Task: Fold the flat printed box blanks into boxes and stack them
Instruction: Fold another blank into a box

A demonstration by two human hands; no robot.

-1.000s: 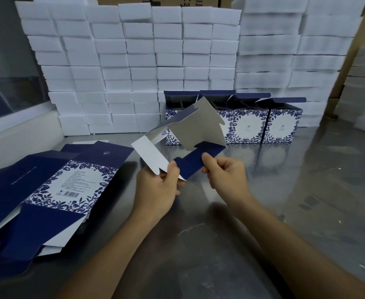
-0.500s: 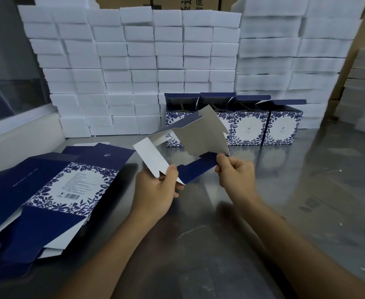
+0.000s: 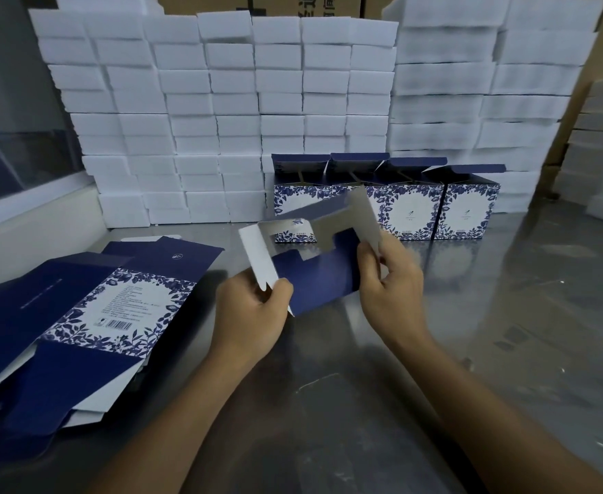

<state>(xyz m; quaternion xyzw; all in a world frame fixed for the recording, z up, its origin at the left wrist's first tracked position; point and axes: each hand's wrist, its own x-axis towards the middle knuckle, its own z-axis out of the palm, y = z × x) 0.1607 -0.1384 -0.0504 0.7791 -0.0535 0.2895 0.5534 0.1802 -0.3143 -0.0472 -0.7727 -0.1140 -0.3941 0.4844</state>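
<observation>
A dull grey metal tabletop [image 3: 506, 333] fills the lower frame, smeared and faintly reflective, with scuffs toward the right edge. Across the back, white foam blocks [image 3: 221, 119] are stacked in a wall from upper left to upper right, more stacks at the far right, and a brown carton [image 3: 257, 5] shows above them at top centre. At the left edge a pale ledge runs under a dark glass pane [image 3: 14, 119].

In mid-frame, above the tabletop, a partly folded blank [image 3: 317, 279] is held up: navy outside, white and grey inside, its flaps half raised. The left hand [image 3: 250, 315] pinches its lower left edge between thumb and fingers; the right hand [image 3: 392, 283] grips its right side, thumb on the navy panel.

At lower left a pile of flat blanks [image 3: 79, 315] lies on the tabletop, the top one showing a floral label panel with a barcode. Behind the held blank, a row of folded boxes [image 3: 467, 212] stands against the foam, lids open
</observation>
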